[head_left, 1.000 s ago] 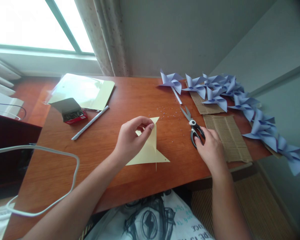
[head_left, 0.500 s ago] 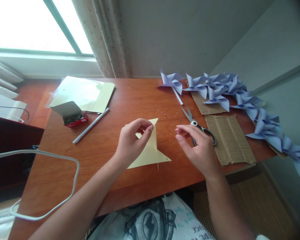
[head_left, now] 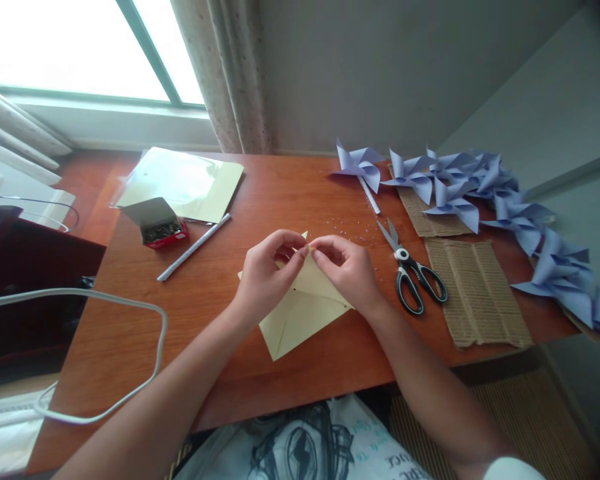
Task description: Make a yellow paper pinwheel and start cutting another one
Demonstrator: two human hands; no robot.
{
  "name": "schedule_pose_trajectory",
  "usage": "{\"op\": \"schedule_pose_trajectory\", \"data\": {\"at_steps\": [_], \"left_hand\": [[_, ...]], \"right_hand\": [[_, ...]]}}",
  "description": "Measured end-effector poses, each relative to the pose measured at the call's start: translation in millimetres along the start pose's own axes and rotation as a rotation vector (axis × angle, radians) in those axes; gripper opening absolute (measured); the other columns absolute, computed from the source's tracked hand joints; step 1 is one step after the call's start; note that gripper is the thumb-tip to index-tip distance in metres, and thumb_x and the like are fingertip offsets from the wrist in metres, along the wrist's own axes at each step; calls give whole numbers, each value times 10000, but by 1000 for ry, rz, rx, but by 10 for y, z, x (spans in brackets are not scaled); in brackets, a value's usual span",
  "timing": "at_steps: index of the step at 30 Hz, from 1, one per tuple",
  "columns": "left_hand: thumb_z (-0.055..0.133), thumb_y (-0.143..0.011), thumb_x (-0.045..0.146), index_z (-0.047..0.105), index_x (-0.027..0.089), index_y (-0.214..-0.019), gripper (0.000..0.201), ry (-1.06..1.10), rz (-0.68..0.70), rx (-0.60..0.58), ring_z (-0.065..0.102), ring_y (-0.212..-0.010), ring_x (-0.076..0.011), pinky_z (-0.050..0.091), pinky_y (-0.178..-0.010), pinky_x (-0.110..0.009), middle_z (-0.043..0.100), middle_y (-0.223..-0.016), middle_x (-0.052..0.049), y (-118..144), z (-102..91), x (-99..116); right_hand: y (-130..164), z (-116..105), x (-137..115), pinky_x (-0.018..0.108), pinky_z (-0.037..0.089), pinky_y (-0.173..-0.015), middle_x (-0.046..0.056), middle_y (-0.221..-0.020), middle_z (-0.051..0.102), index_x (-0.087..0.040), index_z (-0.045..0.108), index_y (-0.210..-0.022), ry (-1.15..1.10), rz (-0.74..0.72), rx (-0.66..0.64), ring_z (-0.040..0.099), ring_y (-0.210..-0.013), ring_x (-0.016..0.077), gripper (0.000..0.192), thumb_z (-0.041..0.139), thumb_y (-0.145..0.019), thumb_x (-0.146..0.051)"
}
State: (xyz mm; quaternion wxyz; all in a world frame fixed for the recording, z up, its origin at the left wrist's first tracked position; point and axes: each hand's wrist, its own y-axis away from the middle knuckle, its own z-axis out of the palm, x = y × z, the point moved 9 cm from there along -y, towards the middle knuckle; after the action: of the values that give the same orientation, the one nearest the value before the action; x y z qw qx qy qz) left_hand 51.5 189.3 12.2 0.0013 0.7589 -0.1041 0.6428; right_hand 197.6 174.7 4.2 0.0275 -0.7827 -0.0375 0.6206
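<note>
Near the table's middle, the left hand [head_left: 265, 280] and right hand [head_left: 347, 270] pinch the pale yellow cut paper square [head_left: 300, 310], fingertips clamped on its far corner; folding seems barely begun; finished lilac paper pinwheels [head_left: 455, 190] lie far right.

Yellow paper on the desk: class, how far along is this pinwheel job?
Done: a row of purple pinwheels lies along the desk's far right, and the scissors lie untouched. In hand: the left hand and right hand pinch the yellow paper at its top corner. Left: it is not yet pinwheel-shaped; the white stick lies unattached.
</note>
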Motion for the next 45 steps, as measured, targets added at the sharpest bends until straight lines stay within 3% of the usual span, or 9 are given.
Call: {"op": "schedule_pose_trajectory", "data": {"at_steps": [6,11,17,21,26,30,36,39,45], "left_hand": [[690,-848,229,692,178,-886,63,12,-8,-28,648,-748,-151,527,-706,-267,702,-834,-28,20,50,-14],[686,-849,235,686,184,-863,53,9,-3,-43,638,-743,-151,520,-708,-266,692,-808,-20,27,48,17],[682,-848,256,696,185,-842,72,-23,-16,-62,640,-715,-158,524,-690,-273,700,-778,-24,33,62,48],[682,-854,264,690,185,-826,85,-13,-27,-87,636,-711,-158,521,-678,-272,702,-772,-30,42,92,43],[700,-856,300,676,183,-823,124,77,-76,-127,628,-731,-161,508,-669,-267,687,-784,-35,52,134,-6],[702,-862,315,667,178,-807,151,151,-116,-172,613,-731,-156,489,-657,-260,669,-780,-31,68,178,-18],[683,-876,305,680,183,-838,128,155,-110,-198,633,-760,-164,497,-679,-264,689,-808,-38,87,207,-7],[682,-868,300,685,187,-859,113,111,-77,-138,657,-786,-180,521,-712,-282,713,-841,-47,45,115,4],[693,-854,310,705,198,-949,148,-88,-20,148,670,-903,-191,529,-825,-295,727,-964,-52,-126,-371,19]], "right_hand": [[5,-23,113,290,526,-688,16,-817,725,-206,696,-870,-160,117,-15,676,-755,170,96,694,-858,-301],[2,28,119,284,509,-691,2,-802,698,-209,669,-845,-212,128,-60,654,-751,157,153,722,-851,-353],[6,-59,5,301,524,-709,8,-861,698,-232,672,-876,-76,-20,13,653,-777,161,113,717,-860,-334],[10,-65,-63,309,516,-713,13,-855,697,-231,681,-836,-14,-68,-5,645,-787,168,110,704,-872,-333],[3,-25,19,297,492,-718,-5,-813,666,-218,667,-813,-220,69,-66,610,-753,153,115,705,-851,-320],[26,61,115,257,435,-621,-35,-715,596,-210,628,-755,-413,225,-158,529,-646,122,138,691,-819,-315],[52,101,211,252,397,-579,-41,-660,545,-208,597,-698,-535,358,-199,482,-593,114,112,669,-758,-270],[46,71,236,252,391,-570,-47,-646,521,-216,589,-686,-537,379,-165,463,-575,114,104,667,-732,-268],[11,-49,236,257,407,-566,-37,-673,533,-229,601,-702,-531,372,-83,472,-592,125,100,681,-715,-289]]}}
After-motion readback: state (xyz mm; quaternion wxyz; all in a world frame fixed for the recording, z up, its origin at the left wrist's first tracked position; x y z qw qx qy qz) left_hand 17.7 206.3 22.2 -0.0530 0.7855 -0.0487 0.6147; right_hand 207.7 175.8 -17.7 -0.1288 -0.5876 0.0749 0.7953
